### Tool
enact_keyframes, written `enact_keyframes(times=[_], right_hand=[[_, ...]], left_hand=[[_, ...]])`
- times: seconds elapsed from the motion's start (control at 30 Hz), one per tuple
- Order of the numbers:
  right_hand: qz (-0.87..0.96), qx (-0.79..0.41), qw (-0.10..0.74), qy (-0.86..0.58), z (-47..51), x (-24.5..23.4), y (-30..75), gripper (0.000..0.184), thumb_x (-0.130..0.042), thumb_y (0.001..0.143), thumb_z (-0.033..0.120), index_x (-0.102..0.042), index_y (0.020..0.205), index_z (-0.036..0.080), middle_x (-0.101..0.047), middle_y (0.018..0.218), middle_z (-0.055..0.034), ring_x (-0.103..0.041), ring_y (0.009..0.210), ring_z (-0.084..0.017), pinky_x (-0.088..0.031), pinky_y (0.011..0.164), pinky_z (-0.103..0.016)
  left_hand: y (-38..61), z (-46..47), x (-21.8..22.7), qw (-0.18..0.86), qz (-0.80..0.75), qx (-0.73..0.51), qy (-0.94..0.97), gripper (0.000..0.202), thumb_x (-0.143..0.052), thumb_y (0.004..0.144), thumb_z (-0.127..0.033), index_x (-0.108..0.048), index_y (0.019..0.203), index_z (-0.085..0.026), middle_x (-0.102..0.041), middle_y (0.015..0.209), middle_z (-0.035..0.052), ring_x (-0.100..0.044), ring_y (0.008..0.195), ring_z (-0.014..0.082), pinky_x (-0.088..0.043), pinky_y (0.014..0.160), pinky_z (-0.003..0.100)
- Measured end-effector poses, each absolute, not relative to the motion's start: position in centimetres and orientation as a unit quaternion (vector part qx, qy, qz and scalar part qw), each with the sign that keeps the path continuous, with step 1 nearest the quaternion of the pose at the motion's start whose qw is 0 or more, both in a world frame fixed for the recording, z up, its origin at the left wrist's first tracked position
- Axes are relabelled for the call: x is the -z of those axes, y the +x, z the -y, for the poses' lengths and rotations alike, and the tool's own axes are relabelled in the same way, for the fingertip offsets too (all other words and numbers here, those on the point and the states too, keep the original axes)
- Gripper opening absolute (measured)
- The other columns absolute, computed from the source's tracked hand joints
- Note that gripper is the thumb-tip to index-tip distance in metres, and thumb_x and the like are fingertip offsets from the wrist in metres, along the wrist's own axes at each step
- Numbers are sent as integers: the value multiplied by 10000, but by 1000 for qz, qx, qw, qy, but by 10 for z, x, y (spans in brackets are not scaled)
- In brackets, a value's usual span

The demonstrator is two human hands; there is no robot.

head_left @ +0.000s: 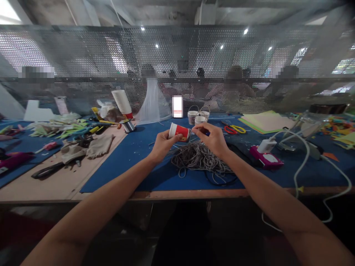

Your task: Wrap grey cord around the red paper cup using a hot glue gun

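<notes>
My left hand [162, 145] is closed round a red and white paper cup [179, 132], held on its side above the blue mat [124, 162]. My right hand [212, 139] pinches at the cup's open rim with thumb and fingers pressed together; what sits in the pinch is too small to make out. Just below both hands lies a tangled heap of grey cord [200, 159]. Behind the hands stand three small white cups with wire handles [198, 116].
Red-handled scissors [234, 129] and sheets of coloured paper [266, 122] lie at the right rear. A white charger [266, 146] with a trailing cable rests on a pink device. A stack of paper cups [122, 102], gloves [88, 147] and scraps sit left. A perforated screen [177, 66] backs the bench, with people beyond.
</notes>
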State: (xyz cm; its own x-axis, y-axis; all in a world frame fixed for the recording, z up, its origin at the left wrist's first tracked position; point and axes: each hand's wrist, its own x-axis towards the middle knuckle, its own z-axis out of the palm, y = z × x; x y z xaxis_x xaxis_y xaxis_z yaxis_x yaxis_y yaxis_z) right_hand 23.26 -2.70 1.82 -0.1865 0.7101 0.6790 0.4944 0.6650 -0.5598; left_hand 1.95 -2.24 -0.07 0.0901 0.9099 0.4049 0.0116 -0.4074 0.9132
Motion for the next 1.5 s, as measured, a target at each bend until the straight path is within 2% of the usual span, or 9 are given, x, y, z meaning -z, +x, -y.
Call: enact_keyframes(times=[0.37, 1.13, 1.5], right_hand=[[768, -56, 527, -358, 20, -16, 233, 131, -652, 921, 331, -726, 898, 226, -681, 749, -5, -571, 626, -133, -461, 663, -296], [767, -51, 528, -361, 16, -13, 236, 181, -648, 921, 383, -723, 874, 224, -695, 771, -15, -570, 650, -144, -455, 663, -301], [766, -65, 528, -360, 15, -13, 236, 135, -664, 910, 342, -722, 878, 224, -693, 773, -8, -570, 655, -138, -454, 660, -303]], left_hand=[[17, 23, 2, 400, -363, -538, 647, 307, -783, 772, -398, -759, 927, -134, -738, 835, 37, -625, 731, 149, -489, 729, 266], [18, 25, 0, 408, -369, -523, 651, 324, -778, 778, -396, -747, 958, -129, -738, 843, 40, -633, 740, 155, -484, 738, 277], [18, 27, -1, 419, -363, -516, 653, 329, -783, 766, -395, -751, 958, -130, -744, 851, 45, -638, 740, 156, -488, 741, 281]])
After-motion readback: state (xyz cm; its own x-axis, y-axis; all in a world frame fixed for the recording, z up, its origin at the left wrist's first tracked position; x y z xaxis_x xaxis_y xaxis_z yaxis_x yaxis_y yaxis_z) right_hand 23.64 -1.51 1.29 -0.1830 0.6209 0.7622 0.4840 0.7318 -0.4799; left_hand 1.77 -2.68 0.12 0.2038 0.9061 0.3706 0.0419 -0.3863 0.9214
